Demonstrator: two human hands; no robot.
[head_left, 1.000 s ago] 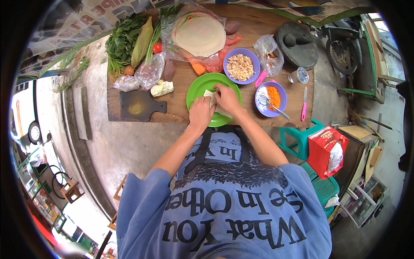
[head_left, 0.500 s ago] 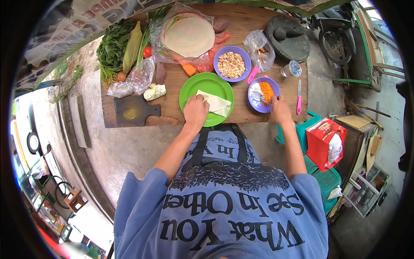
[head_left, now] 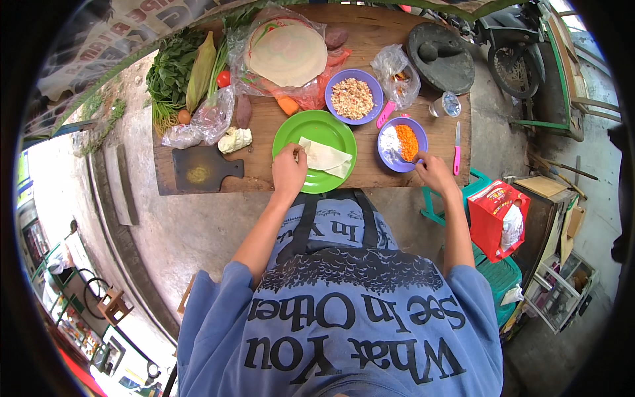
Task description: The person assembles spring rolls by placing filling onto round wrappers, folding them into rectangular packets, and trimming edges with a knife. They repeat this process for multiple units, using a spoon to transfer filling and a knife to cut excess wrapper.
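On the green plate (head_left: 323,123) lies a pale, thin wrapper (head_left: 326,159), folded into a pointed shape. My left hand (head_left: 289,171) is over the plate's left side, its fingers curled together close to the wrapper's left edge; what they pinch, if anything, is hidden. To the right, a small purple bowl (head_left: 390,163) holds diced orange carrot (head_left: 406,140) beside a white paste or powder (head_left: 391,145). My right hand (head_left: 434,172) is closed at this bowl's right rim around a spoon's handle, most of which is hidden.
A larger purple bowl (head_left: 379,99) holds crumbly filling. Round wrappers (head_left: 286,53) lie stacked behind the plate. A stone mortar (head_left: 456,73), a glass (head_left: 446,104) and a pink-handled knife (head_left: 457,149) stand or lie at the right. Leafy greens (head_left: 173,79) and a dark cutting board (head_left: 198,169) occupy the left.
My left hand has drawn back slightly to the left and off the wrapper's top. My right hand has turned at the small bowl, and the spoon shows less than before.
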